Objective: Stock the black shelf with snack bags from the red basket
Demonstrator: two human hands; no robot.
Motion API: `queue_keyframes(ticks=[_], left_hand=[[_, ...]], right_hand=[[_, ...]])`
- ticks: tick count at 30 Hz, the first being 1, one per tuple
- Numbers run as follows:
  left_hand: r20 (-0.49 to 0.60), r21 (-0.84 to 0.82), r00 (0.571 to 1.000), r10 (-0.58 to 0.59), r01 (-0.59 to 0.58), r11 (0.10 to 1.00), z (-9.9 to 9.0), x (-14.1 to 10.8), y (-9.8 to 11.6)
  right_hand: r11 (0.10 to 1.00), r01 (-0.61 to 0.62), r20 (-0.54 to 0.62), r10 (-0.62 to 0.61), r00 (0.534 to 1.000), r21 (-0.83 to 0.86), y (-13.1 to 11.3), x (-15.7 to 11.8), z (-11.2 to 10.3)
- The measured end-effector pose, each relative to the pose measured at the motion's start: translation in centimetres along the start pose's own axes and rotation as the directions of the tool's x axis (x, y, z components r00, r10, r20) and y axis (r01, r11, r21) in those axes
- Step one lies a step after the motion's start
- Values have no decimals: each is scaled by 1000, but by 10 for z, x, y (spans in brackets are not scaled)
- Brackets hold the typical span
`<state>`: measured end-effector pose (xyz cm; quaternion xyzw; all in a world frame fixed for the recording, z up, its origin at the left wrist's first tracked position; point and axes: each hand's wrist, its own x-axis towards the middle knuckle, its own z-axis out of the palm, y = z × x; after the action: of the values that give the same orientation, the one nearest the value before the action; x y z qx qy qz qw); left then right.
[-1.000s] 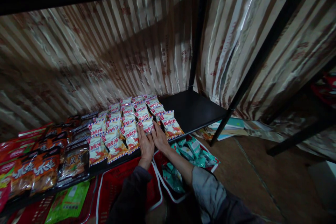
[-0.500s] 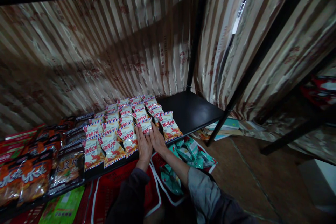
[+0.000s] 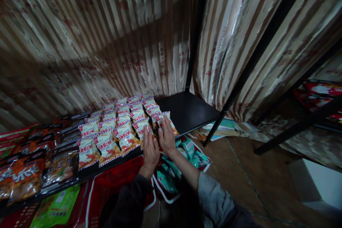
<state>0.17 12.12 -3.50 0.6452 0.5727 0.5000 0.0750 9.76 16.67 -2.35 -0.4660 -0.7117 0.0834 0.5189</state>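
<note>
Rows of small white-and-orange snack bags [image 3: 106, 147] with striped edges and red lettering lean on a black shelf. My left hand [image 3: 151, 149] has its fingers stretched out against the right part of a front-row snack bag [image 3: 140, 126], partly covering it. Just beside it, my right hand [image 3: 167, 138] lies with straight fingers over the rightmost snack bag [image 3: 173, 125], hiding much of its front. Neither hand is wrapped round a bag.
Dark potato-chip bags [image 3: 62, 167] and orange-black bags [image 3: 28, 174] fill the shelf's left. Below are a red basket [image 3: 117, 176], a green packet [image 3: 57, 205] and teal bags [image 3: 167, 178]. A black post [image 3: 227, 101] stands right; a striped curtain [image 3: 128, 42] hangs behind.
My right hand has shifted from the bag it shared with my left hand onto the rightmost bag. My left hand has slid to the right side of its bag. The view has shifted slightly.
</note>
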Motion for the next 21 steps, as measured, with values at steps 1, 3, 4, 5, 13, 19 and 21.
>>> queue_keyframes(ticks=[1,3,4,5,13,19,21], left_hand=[[31,-5,1000,1,-1,1000,7,-2,7],[67,-16,998,1,1,1000,22,-4,20],[72,-19,997,-1,2,1000,31,-4,25],[70,-22,998,-5,7,1000,39,-2,29],[39,-17,996,-84,84,996,75,17,23],[8,25,996,-83,83,996,71,20,14],[-8,35,994,-106,107,994,69,21,15]], right_hand=[[999,-45,-44,44,998,-25,10,3,-7],[990,-131,-74,127,989,-49,33,10,-17],[984,-172,-65,169,983,-45,45,13,-20],[975,-221,-39,219,975,-39,56,17,-22],[930,-368,138,363,922,11,92,37,-10],[944,-327,160,316,935,46,82,38,4],[942,-327,181,310,933,75,83,39,8]])
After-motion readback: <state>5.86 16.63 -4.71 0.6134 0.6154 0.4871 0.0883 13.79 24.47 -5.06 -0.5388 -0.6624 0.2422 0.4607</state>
